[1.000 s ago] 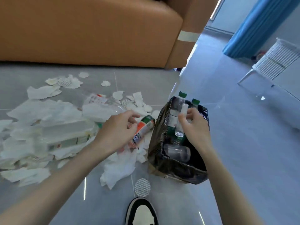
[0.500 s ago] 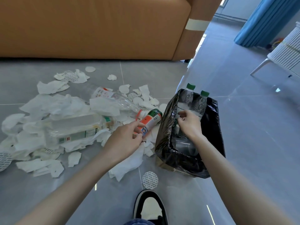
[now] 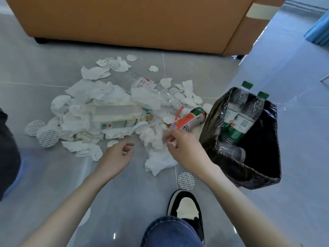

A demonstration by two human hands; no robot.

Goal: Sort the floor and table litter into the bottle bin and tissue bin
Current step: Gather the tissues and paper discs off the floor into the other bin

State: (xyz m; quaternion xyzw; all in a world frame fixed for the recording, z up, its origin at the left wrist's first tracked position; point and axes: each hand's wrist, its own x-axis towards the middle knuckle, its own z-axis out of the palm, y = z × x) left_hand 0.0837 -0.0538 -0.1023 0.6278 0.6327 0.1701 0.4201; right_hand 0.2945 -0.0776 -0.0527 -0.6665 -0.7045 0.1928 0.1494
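Note:
A bin lined with a black bag [image 3: 265, 177] stands on the floor at the right and holds several clear bottles with green caps [image 3: 238, 122]. Just left of it lies a small orange-and-green labelled bottle [image 3: 190, 119]. My right hand [image 3: 185, 148] hovers right below that bottle's near end with loosely spread fingers and holds nothing. My left hand [image 3: 116, 155] hangs palm up over the floor, fingers loosely curled and empty. A big clear bottle [image 3: 115, 116] and a red-capped clear bottle [image 3: 166, 97] lie among crumpled white tissues [image 3: 99, 91].
An orange sofa [image 3: 124, 20] closes off the far side. Round foil seals [image 3: 186, 180] dot the grey tiles. My shoe [image 3: 185, 209] and jeans knee [image 3: 169, 232] are at the bottom centre. Something dark [image 3: 7, 148] shows at the left edge.
My right hand came out of the bin and moved left to the orange-labelled bottle. My left hand left that bottle and drew back to the lower left. The view tilted down.

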